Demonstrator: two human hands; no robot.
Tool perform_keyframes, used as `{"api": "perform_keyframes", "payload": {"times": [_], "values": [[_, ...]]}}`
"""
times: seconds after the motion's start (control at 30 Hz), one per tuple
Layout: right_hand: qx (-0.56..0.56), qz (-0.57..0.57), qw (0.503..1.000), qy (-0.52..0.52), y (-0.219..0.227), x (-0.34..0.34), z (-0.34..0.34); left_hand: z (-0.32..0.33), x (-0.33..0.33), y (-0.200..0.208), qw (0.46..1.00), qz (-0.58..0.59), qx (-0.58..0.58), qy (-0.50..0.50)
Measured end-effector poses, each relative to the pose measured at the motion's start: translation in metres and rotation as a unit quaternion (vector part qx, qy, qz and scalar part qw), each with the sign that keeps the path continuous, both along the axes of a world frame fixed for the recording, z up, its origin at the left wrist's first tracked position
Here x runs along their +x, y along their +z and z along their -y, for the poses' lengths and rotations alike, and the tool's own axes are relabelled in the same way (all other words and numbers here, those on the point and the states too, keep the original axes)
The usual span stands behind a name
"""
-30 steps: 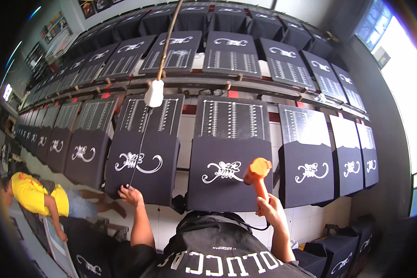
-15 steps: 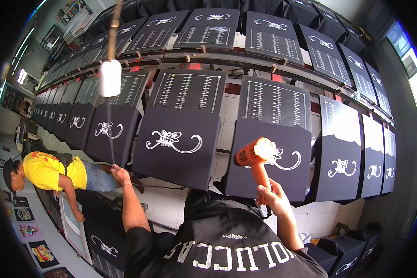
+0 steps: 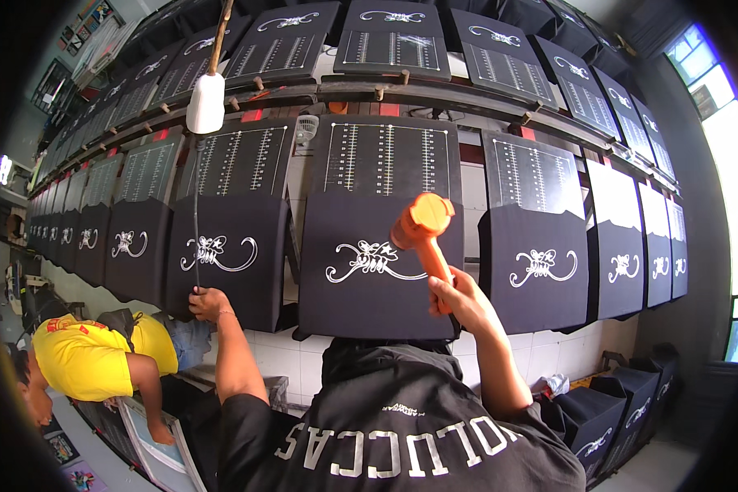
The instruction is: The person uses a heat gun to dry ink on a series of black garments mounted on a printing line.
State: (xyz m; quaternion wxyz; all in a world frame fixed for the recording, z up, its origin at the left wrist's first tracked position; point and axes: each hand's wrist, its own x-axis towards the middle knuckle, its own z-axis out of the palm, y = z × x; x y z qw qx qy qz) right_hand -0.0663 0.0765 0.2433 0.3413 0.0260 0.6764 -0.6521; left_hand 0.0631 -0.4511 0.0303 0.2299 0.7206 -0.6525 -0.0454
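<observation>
In my right hand (image 3: 467, 305) is the handle of an orange hair dryer (image 3: 426, 225), its head raised over a black garment (image 3: 344, 307) with a white scroll-like print (image 3: 375, 258). That cloth is stretched over a board. My left hand (image 3: 211, 304) is closed around a thin dark cord (image 3: 196, 193), beside another printed black garment (image 3: 262, 287). Upward, the cord reaches a white socket block (image 3: 206, 104) that hangs from a brown rod or cable (image 3: 221, 37).
Rows of boards with similar black garments (image 3: 541, 295) run left and right, with a dark rail (image 3: 353, 88) between them. At lower left a person in a yellow shirt (image 3: 90, 361) bends over a framed screen (image 3: 160, 451). A small fan (image 3: 306, 129) stands behind the boards.
My view and body have shifted left along the row. The hair dryer is now over the garment left of the earlier one. The cord stays in my left hand.
</observation>
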Motion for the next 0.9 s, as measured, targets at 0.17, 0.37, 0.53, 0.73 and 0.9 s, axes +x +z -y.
{"api": "perform_keyframes", "payload": {"times": [0.17, 0.37, 0.53, 0.73, 0.9], "values": [[0.036, -0.039, 0.999, 0.005, -0.004, -0.023, 0.055, -0.008, -0.006, -0.024, 0.992, 0.092, -0.088, -0.026], [0.019, -0.06, 0.998, -0.015, -0.016, -0.037, 0.082, -0.009, -0.001, -0.028, 0.992, 0.083, -0.091, -0.008], [0.129, -0.057, 0.989, -0.045, -0.002, -0.018, 0.066, -0.012, -0.006, -0.022, 0.99, 0.108, -0.092, 0.02], [0.141, -0.031, 0.981, -0.13, 0.001, 0.006, 0.007, -0.014, -0.01, -0.019, 0.989, 0.126, -0.083, 0.01], [0.095, -0.01, 0.984, -0.147, 0.002, 0.014, -0.007, -0.008, -0.006, -0.022, 0.987, 0.149, -0.058, 0.009]]}}
